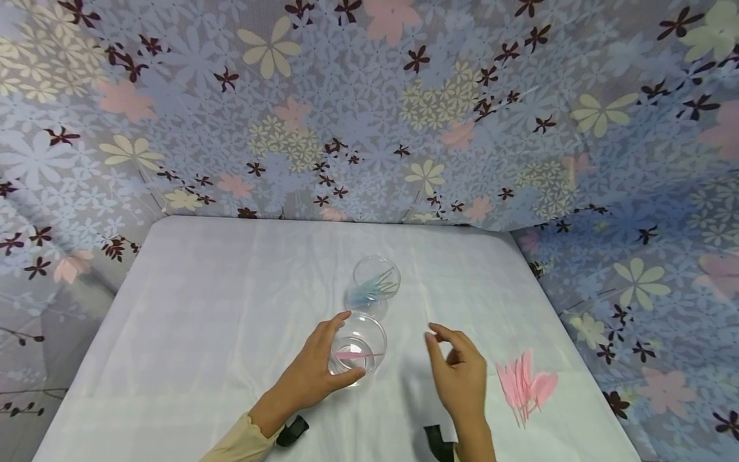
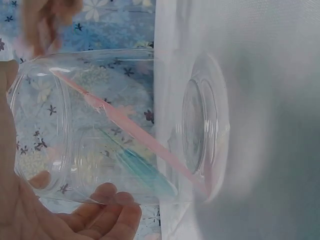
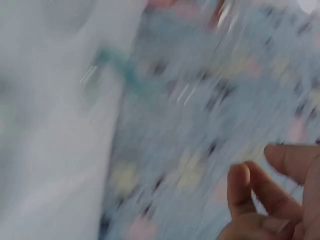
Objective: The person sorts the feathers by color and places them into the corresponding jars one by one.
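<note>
My left hand (image 1: 314,367) grips a clear jar (image 1: 375,330) from its left side, thumb on the near side and fingers on the far side. One pink feather (image 2: 135,127) leans slantwise inside that jar, its thin quill up by the rim. Just behind, a second clear jar (image 1: 376,258) contains several blue-green feathers (image 1: 369,292). To the right of the gripped jar, my right hand (image 1: 462,372) hovers with nothing in it, thumb and forefinger bent with a gap between their tips. A bunch of pink feathers (image 1: 522,385) lies on the table, right of this hand.
A white cloth (image 1: 231,289) covers the table. Flower-patterned fabric (image 1: 369,115) hangs along its back and sides. Dark straps (image 1: 292,431) show at both wrists.
</note>
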The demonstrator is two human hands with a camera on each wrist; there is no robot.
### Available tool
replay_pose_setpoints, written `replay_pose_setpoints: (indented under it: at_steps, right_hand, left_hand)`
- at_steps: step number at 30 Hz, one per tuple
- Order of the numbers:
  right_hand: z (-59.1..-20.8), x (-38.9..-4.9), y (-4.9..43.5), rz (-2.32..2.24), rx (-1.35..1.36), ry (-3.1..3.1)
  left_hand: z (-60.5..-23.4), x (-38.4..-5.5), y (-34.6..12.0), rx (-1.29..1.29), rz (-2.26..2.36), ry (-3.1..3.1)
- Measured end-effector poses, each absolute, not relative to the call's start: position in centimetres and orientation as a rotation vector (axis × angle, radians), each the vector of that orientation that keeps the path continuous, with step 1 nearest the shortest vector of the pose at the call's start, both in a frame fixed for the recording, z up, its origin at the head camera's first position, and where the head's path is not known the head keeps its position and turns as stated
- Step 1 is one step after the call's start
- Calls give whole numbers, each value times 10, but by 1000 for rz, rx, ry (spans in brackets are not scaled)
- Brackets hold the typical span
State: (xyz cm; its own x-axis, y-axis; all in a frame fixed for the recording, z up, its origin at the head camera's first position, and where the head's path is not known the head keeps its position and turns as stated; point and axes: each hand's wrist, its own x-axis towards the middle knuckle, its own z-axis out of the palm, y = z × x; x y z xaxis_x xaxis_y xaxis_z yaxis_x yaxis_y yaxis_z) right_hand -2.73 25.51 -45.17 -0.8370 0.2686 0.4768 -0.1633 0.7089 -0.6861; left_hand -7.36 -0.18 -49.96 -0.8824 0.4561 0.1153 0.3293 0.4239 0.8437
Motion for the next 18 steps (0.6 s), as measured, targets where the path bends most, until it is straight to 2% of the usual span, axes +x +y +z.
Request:
replay_pose_setpoints:
  at_steps: [10,13,18]
  right_hand:
    - [-476,21,348,645,-1028,-2562]
    - [-485,32,361,625,-1175,-2628]
    - [-500,41,370,631,-1275,-2703]
  left_hand:
    - [-501,-73,-1,699,1467,2538]
    - [-499,-73,0,698,1455,2540]
    - [-499,-73,-1,706,1459,2567]
